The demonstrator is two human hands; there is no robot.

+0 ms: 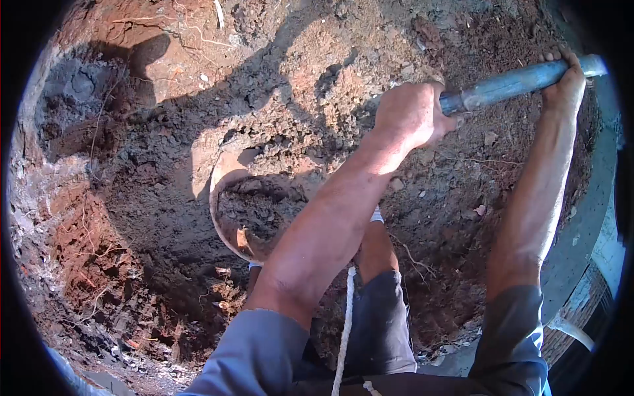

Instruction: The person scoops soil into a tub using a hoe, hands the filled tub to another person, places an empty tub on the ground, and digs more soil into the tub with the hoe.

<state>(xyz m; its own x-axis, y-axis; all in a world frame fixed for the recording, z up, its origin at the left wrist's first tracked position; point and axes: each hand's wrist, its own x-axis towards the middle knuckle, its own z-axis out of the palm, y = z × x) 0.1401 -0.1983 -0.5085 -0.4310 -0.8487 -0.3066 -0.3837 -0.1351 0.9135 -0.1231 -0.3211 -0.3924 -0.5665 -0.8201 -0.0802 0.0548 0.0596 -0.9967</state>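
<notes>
A: Head view, looking down into a dug pit. 2 bare hands on 1 tool. The left hand (pixel 413 113) is wrapped tight around the blue-grey handle (pixel 512 84), low on the shaft. The right hand (pixel 563 82) is closed over the same handle near its top end. The hands sit well apart along it.

B: Where is the working end?

A: Hidden. The shaft disappears behind the left fist and forearm; no blade or tip shows. The handle itself slants across the upper right, above loose red-brown soil (pixel 317 72).

B: What else is down there?

A: A round basin (pixel 214 198) just beside the person's leg (pixel 376 244), part-filled with dark earth. A white rope (pixel 345 330) hangs down along the dark shorts. A grey concrete edge (pixel 588 224) curves along the right side. Roots thread the left wall of the pit.

B: Judgement on technique?

A: The wide spacing looks sound: the low hand steers, the top hand drives. It would pay to keep the strokes short and angled away from the shin, since the leg stands near the dig line, and to draw loosened soil toward the basin rather than past it. The rope could snag a backswing.
</notes>
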